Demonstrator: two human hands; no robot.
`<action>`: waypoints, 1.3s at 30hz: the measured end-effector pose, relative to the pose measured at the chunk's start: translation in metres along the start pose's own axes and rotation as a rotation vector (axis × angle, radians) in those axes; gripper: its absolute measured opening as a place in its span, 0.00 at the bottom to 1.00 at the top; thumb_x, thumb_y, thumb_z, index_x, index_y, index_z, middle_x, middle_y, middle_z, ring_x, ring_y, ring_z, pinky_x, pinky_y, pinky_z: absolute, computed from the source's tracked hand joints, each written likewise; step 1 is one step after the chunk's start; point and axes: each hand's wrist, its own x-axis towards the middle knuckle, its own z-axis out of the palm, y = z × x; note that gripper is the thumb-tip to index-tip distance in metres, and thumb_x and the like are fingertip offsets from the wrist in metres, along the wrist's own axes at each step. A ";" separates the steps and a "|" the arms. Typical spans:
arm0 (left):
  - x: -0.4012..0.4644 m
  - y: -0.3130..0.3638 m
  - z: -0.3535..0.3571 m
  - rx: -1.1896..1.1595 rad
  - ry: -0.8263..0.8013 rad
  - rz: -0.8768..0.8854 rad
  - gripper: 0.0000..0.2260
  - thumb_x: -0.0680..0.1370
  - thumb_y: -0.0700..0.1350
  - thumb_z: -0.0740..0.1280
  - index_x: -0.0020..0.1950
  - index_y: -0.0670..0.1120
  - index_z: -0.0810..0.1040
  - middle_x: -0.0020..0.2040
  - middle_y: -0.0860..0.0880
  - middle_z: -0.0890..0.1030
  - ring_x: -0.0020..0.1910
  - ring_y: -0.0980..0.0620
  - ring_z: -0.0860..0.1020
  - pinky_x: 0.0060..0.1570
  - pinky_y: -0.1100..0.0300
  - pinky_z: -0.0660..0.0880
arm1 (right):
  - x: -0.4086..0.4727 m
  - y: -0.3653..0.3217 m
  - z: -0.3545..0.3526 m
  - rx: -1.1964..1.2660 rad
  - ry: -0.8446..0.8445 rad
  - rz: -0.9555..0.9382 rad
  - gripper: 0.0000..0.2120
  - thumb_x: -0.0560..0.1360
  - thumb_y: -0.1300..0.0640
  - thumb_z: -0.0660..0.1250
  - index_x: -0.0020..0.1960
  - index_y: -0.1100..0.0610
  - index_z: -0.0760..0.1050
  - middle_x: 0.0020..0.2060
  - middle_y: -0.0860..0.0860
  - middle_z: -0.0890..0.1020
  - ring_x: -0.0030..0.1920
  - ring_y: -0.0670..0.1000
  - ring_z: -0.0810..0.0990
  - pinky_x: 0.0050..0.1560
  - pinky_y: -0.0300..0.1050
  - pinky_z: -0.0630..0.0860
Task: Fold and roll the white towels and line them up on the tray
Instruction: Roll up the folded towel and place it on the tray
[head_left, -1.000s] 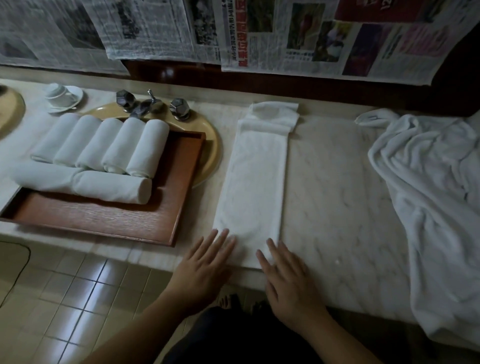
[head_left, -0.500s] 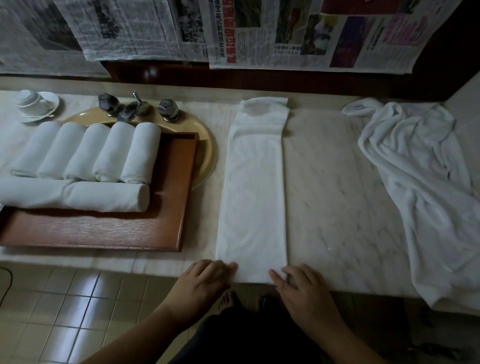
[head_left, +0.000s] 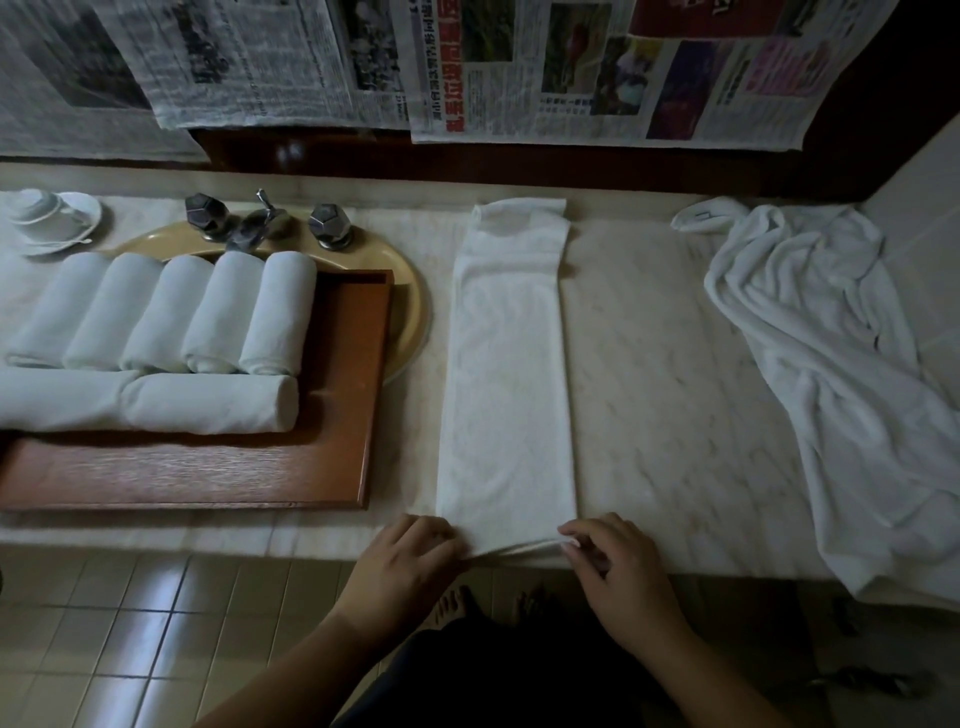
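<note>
Both hands have slid off the folded towel (head_left: 506, 374) onto its 6 o'clock hem; left hand (head_left: 410, 558) and right hand (head_left: 618, 566) are pinching corners, each grip holding hem, starting the roll toward 12 o'clock on the counter (head_left: 675, 389).

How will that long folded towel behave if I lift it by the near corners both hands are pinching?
The folded towel is probably floppy: its near edge already puckers between the left hand and right hand. Lifted, it would likely sag and its layers might slip apart. It looks thin and light, so it should slide easily on the marble counter.
</note>
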 end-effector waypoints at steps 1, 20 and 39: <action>0.002 0.000 0.002 -0.017 0.011 -0.030 0.09 0.80 0.49 0.70 0.59 0.51 0.84 0.55 0.52 0.81 0.50 0.51 0.78 0.42 0.55 0.79 | 0.002 -0.001 0.000 0.004 0.002 0.012 0.07 0.80 0.52 0.71 0.56 0.41 0.79 0.47 0.35 0.77 0.49 0.41 0.78 0.49 0.49 0.79; 0.022 0.001 -0.001 0.140 -0.031 -0.109 0.19 0.71 0.43 0.80 0.60 0.51 0.81 0.61 0.47 0.76 0.51 0.45 0.75 0.41 0.51 0.76 | 0.018 0.006 -0.007 -0.371 -0.089 -0.381 0.15 0.77 0.57 0.65 0.61 0.51 0.84 0.47 0.45 0.75 0.44 0.49 0.74 0.41 0.46 0.72; 0.040 0.023 -0.001 -0.153 0.116 -0.578 0.11 0.85 0.51 0.62 0.65 0.54 0.79 0.58 0.57 0.81 0.52 0.58 0.70 0.49 0.56 0.74 | 0.042 0.000 -0.009 0.068 -0.097 0.051 0.09 0.83 0.50 0.64 0.61 0.41 0.78 0.49 0.41 0.75 0.46 0.42 0.78 0.49 0.48 0.80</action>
